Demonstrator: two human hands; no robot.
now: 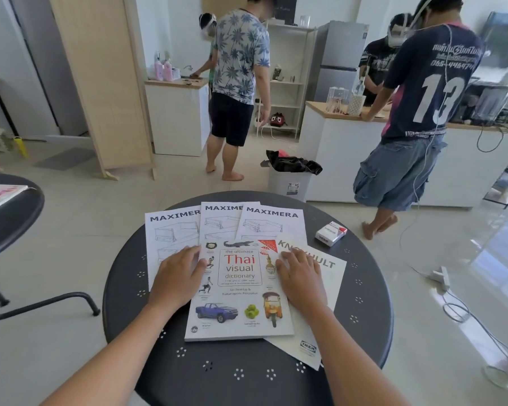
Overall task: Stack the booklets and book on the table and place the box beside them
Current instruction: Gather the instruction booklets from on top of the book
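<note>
Both forearms reached in over round dark table (235,373). Left hand (178,278) lay flat, fingers spread, on left MAXIMERA booklet (170,230) at book (241,291) edge. Right hand (301,276) flat, open, on KNOXHULT booklet (326,291). Neither gripped anything. Book lay on the fanned booklets. Box (331,233) sat apart, far right.

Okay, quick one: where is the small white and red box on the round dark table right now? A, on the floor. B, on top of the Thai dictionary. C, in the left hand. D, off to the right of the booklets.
D: the small white and red box lies on the round dark table, right of the fanned white booklets, touched by neither hand.
</note>
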